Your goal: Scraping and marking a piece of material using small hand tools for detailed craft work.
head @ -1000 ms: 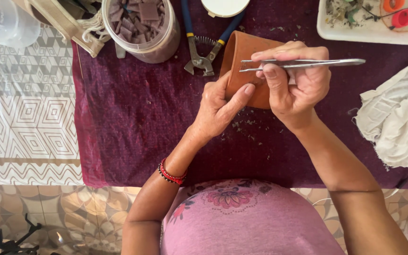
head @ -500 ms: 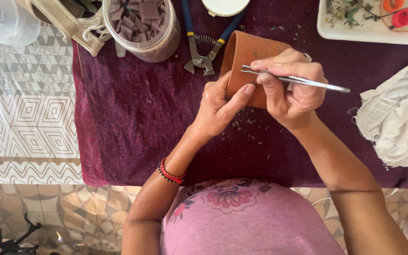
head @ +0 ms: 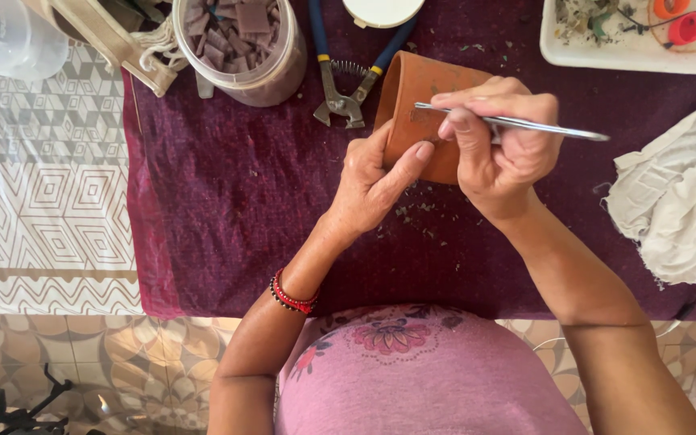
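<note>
A small terracotta pot [head: 412, 97] lies on its side on a dark purple cloth [head: 235, 201]. My left hand [head: 376, 181] grips its near side, thumb pressed on the clay. My right hand [head: 501, 149] holds metal tweezers [head: 525, 125] in a pinch, their tips resting on the pot's wall and the far end pointing right. Small crumbs lie on the cloth under the pot.
Blue-handled nippers [head: 348, 76] lie just behind the pot. A clear jar of mauve tile pieces [head: 239, 40] stands at the back left, a white tray [head: 638, 36] with bits at the back right, a crumpled white rag [head: 674, 197] on the right.
The tweezers have tilted, their free end dropping lower to the right, and my right hand has shifted slightly on the pot. My left hand stays put.
</note>
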